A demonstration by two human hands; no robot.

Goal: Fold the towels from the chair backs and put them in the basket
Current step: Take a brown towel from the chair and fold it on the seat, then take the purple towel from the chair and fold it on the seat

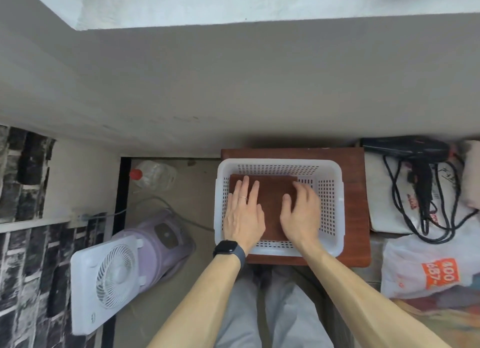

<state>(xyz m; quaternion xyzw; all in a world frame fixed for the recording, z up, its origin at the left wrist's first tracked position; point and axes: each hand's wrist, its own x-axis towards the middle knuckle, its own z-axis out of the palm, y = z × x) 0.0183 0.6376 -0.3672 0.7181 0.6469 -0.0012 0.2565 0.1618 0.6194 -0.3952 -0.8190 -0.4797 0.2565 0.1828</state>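
Note:
A white perforated plastic basket stands on a small reddish-brown wooden table in front of me. Inside it, toward the left, lies a folded rust-brown towel. My left hand, with a ring and a dark watch on the wrist, lies flat with straight fingers on the towel's left part. My right hand rests on the towel's right side, fingers loosely bent over its right edge. No chair backs or other towels are in view.
A grey wall rises just behind the table. On the floor to the left are a white box fan, a lilac appliance and a clear bottle with a red cap. To the right lie a black hair dryer with its cord, and white bags.

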